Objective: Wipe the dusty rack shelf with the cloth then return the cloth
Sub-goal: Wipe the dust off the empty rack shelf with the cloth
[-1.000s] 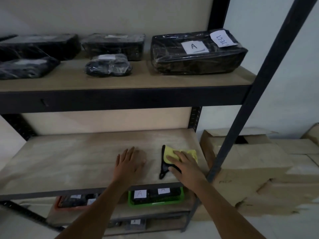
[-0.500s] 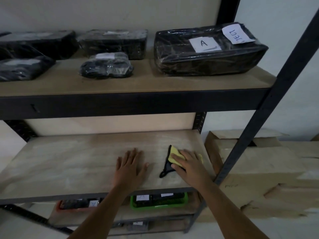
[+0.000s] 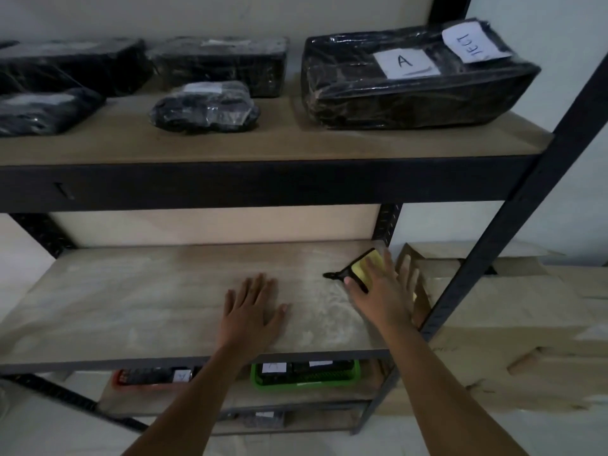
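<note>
The one yellow cloth (image 3: 362, 268) lies at the shelf's (image 3: 131, 301) far right corner, pressed flat under the right hand (image 3: 383, 291), fingers straight, no curled grip. The left hand (image 3: 251, 307) rests spread on the board. Soft and light, the cloth likely bunches easily; pinching its black edge should lift it. Five wrapped parcels sit above.
</note>
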